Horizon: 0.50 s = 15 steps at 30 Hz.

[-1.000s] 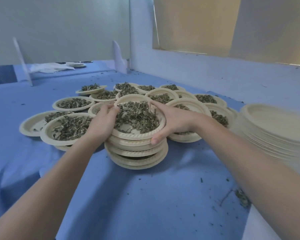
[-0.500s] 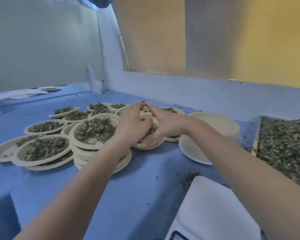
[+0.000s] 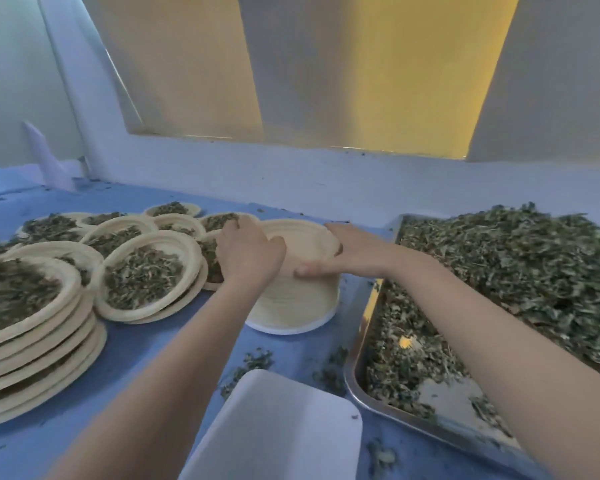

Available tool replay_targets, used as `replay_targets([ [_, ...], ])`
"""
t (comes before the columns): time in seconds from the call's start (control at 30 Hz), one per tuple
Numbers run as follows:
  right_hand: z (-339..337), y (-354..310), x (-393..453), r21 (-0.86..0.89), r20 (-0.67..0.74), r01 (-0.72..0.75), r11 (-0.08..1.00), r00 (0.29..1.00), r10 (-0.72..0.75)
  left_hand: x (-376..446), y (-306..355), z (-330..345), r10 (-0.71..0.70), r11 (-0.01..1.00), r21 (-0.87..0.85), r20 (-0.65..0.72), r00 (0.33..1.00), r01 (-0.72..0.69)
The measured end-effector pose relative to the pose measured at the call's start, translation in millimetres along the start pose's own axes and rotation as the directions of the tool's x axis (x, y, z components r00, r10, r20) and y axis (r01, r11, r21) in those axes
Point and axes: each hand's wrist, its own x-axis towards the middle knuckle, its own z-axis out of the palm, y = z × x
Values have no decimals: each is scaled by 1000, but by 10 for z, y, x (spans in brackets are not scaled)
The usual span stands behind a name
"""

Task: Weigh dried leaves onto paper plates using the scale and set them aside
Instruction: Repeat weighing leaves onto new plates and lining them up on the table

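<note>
A tall stack of empty paper plates [image 3: 297, 299] stands in the middle of the blue table. My left hand [image 3: 248, 252] grips the left rim of the top plate. My right hand [image 3: 336, 254] grips its right rim, thumb along the near edge. Left of the stack lie several plates filled with dried leaves [image 3: 146, 275], some piled on each other [image 3: 32, 327]. A metal tray heaped with dried leaves [image 3: 520, 282] sits at the right. The white scale platform [image 3: 274, 427] is at the bottom centre, bare.
Loose leaf crumbs [image 3: 250, 362] are scattered on the blue cloth between the scale and the stack. A pale wall ledge [image 3: 291, 178] runs behind the table. A white divider [image 3: 45, 157] stands at the back left.
My view swung right, bringing in the tray and scale. Both hands left the stacked filled plates and moved right onto the stack of empty plates.
</note>
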Motion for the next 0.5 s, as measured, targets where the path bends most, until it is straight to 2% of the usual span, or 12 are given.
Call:
replay_targets([
  [0.13,59,47,37,154,32,31,988,999,-37,149,-115,54,-83,988,-122,77,994,92],
  [0.27,100,111,107,155,10,65,986,998,-67,235,-227,69,-136,957,-242,105,985,158],
  [0.5,63,119,98,166,-4,-24,986,1000,25,243,-159,-1,-137,961,-218,156,978,170],
])
